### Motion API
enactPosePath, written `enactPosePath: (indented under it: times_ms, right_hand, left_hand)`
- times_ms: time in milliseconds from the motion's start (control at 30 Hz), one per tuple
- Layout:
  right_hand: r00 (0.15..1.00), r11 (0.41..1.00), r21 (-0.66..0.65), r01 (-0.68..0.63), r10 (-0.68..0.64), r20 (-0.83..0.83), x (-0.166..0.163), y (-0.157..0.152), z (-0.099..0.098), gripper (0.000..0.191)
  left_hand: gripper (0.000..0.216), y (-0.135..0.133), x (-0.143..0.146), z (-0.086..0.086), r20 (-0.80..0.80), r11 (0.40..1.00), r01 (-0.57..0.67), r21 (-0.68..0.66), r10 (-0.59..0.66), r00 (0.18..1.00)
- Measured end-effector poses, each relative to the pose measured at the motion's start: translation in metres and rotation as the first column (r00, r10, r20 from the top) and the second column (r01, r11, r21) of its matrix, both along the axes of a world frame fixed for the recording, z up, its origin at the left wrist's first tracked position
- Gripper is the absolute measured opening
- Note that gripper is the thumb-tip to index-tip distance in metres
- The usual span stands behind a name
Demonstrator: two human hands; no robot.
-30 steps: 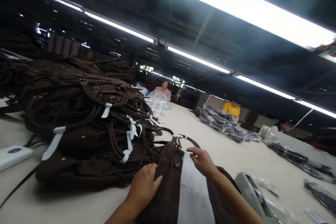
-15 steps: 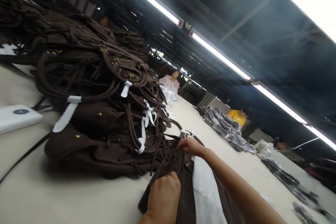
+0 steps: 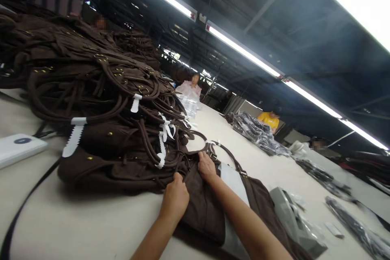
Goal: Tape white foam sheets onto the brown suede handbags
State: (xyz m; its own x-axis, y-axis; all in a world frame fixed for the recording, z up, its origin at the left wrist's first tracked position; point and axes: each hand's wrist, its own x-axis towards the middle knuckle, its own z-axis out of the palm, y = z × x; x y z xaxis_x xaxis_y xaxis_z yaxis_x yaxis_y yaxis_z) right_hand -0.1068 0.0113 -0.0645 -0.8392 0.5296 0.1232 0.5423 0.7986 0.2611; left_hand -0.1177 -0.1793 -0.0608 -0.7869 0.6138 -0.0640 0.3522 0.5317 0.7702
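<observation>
The brown bag is stretching toward lower right; my left hand is gripping its left side, right hand touching top, grip unclear.

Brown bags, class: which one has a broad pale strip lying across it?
The bag under the right hand. Its wide strip sets it apart; the heaped bags to its left show narrow white tags instead.

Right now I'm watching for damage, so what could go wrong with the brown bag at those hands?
The brown bag, at the left hand and right hand, lies close to the heaped bags; straps might tangle. The right forearm crosses the white sheet, which could crease. The grey device beside the bag might get knocked.
</observation>
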Motion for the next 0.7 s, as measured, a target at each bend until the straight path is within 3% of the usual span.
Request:
enactPosePath:
  times_ms: [67,133,233,300,400,467,533,633,700]
  right_hand:
    - [0.982,0.997,-0.044,0.069,-0.076,-0.174,0.003,-0.007,-0.007,0.056]
    - [0.957,0.979,-0.193,0.072,-0.122,-0.264,0.003,-0.015,-0.011,0.058]
    - [0.971,0.913,-0.407,0.002,-0.099,-0.218,0.004,-0.027,-0.011,0.052]
    - [0.976,0.884,-0.468,-0.014,-0.089,-0.197,0.011,-0.034,-0.008,0.05]
    - [0.982,0.833,-0.551,-0.043,-0.067,-0.179,0.031,-0.046,-0.003,0.066]
    - [0.985,0.786,-0.611,-0.097,-0.013,-0.173,0.053,-0.061,0.001,0.078]
    - [0.98,0.743,-0.644,-0.183,0.086,-0.18,0.082,-0.08,0.008,0.079]
    - [0.929,0.68,-0.633,-0.369,0.283,-0.238,0.139,-0.113,0.027,0.061]
    - [0.87,0.625,-0.606,-0.492,0.325,-0.371,0.183,-0.128,0.041,0.042]
  left_hand:
    - [0.015,-0.003,0.001,-0.004,-0.017,1.0,-0.02,-0.004,0.02,1.0]
    - [0.014,-0.006,0.001,-0.006,-0.036,1.0,-0.025,-0.008,0.025,0.999]
    - [0.018,-0.009,0.003,-0.002,-0.066,1.0,-0.009,-0.02,0.007,0.998]
    - [0.022,-0.009,0.007,0.001,-0.124,1.0,-0.008,-0.019,0.006,0.992]
    - [0.029,-0.008,0.014,0.0,-0.317,0.998,-0.055,-0.019,0.047,0.947]
    - [0.034,-0.006,0.014,-0.005,-0.439,0.995,-0.079,-0.06,0.045,0.898]
    - [0.041,-0.004,0.01,-0.012,-0.451,0.991,-0.034,-0.129,-0.028,0.892]
    - [0.047,-0.001,-0.002,-0.019,-0.364,0.977,0.073,-0.199,-0.143,0.921]
    - [0.047,0.0,-0.009,-0.02,-0.353,0.969,0.097,-0.227,-0.174,0.919]
